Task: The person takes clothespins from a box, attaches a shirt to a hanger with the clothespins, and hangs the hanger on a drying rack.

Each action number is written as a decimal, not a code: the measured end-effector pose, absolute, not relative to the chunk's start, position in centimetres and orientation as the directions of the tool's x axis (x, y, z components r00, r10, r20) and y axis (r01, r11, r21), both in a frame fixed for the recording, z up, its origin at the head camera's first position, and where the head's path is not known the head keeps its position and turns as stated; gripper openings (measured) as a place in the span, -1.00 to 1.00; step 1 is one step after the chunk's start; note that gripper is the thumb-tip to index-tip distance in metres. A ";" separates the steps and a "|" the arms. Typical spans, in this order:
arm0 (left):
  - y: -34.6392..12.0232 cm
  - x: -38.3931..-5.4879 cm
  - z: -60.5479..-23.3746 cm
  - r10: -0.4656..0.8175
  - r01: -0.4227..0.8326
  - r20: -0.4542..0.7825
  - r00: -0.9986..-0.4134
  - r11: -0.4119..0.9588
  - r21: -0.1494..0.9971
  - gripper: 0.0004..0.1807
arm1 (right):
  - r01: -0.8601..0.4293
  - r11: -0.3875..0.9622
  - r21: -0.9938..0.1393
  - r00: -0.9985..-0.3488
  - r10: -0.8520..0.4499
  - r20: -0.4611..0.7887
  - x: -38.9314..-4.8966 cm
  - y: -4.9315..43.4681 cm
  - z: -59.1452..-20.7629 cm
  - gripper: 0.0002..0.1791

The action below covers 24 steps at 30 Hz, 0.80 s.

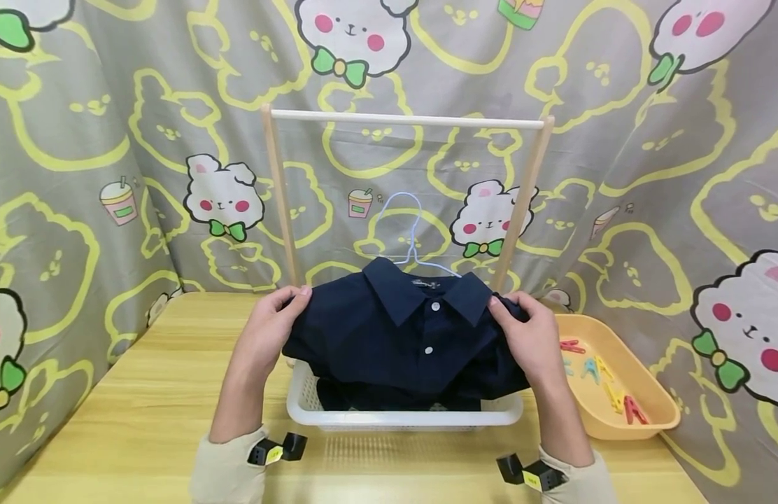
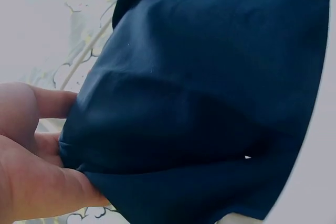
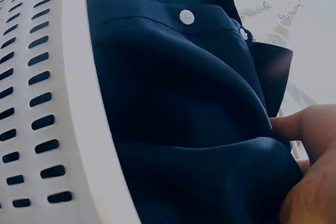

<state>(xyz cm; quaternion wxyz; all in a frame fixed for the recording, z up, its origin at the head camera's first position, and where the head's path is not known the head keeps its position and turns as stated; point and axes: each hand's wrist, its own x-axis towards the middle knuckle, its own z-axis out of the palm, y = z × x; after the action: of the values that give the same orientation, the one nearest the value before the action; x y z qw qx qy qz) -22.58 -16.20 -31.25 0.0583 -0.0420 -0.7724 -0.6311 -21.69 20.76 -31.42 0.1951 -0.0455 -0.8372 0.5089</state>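
Note:
A dark navy collared shirt [image 1: 364, 336] with white buttons is held up by its shoulders, collar uppermost, its lower part down in a white perforated basket [image 1: 401, 418]. My left hand [image 1: 272, 318] pinches the shoulder on the left between thumb and fingers, as the left wrist view also shows. At the opposite shoulder, close to the collar, my right hand [image 1: 530, 336] grips the cloth. Behind the collar stands a pale blue wire hanger [image 1: 412, 234]; its hook and part of its arms show, the rest is hidden by the shirt.
A wooden rack with a white top bar [image 1: 408, 120] rises behind the shirt. On the right, a yellow tray [image 1: 647, 399] holds several red, yellow and blue clothespins [image 1: 633, 409]. Everything rests on a wood-grain table [image 1: 150, 399], with a patterned curtain [image 1: 338, 42] around it.

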 end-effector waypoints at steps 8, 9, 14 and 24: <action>-16.4 -22.3 -31.4 0.011 0.157 0.157 -0.987 0.188 0.970 -0.60 | -0.097 0.455 -0.885 -0.911 0.318 0.264 -21.7 20.7 -31.6 -0.63; -16.4 -22.3 -31.4 0.023 0.163 0.162 -0.987 0.175 0.971 -0.62 | -0.094 0.450 -0.888 -0.907 0.329 0.263 -21.7 20.6 -31.7 -0.65; -16.5 -22.2 -31.6 0.103 0.204 0.189 -0.977 0.156 0.967 -0.71 | -0.077 0.456 -0.886 -0.888 0.374 0.270 -21.6 20.5 -31.6 -0.68; -16.5 -22.2 -31.7 0.112 0.207 0.175 -0.978 0.468 0.859 -0.63 | -0.131 0.501 -0.856 -0.856 0.377 0.352 -21.7 20.1 -31.7 -0.73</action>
<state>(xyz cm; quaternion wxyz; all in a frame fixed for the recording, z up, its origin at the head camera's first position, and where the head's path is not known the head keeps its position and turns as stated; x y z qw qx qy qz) -22.17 -16.46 -31.69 0.0468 -0.0934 -0.8556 -0.5070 -21.70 20.10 -31.73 0.2574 -0.0743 -0.8271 0.4941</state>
